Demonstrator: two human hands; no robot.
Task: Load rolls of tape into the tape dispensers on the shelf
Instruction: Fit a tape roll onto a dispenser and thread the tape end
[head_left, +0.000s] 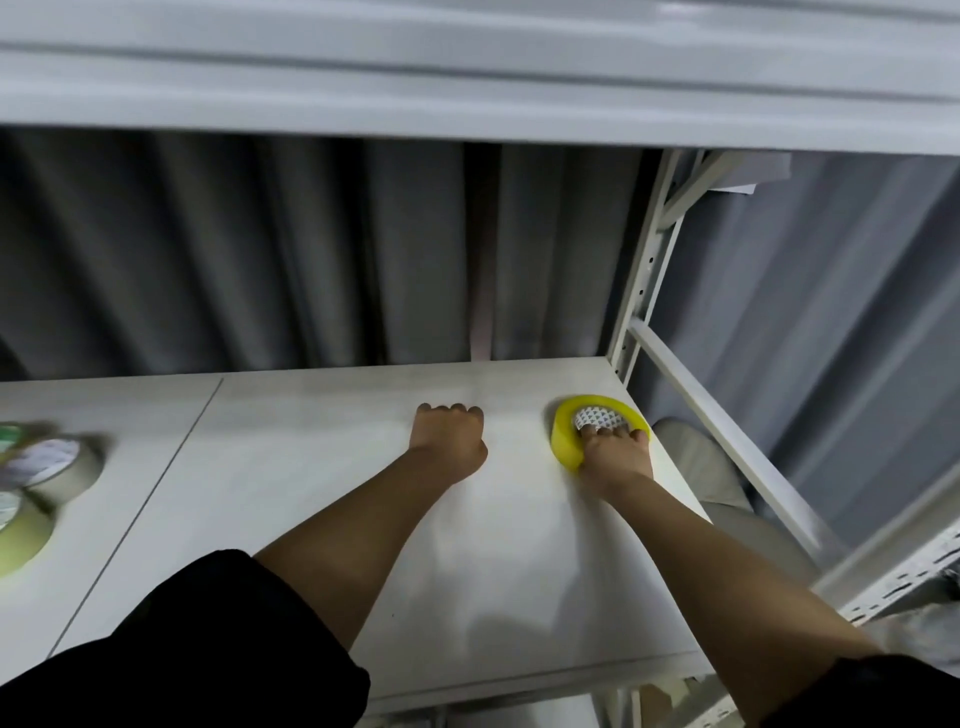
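Our right fingers (605, 430) curl into the patterned core of the yellow tape roll (566, 436), the right hand (615, 457) gripping it where it lies flat near the shelf's (322, 467) right back corner. Our left hand (449, 441) rests on the white board as a fist — fingers folded under, holding nothing. Far left, well apart from both hands, a blurred cluster of tape rolls (47, 467) sits (pale and greenish). A grey curtain (260, 249) hangs behind.
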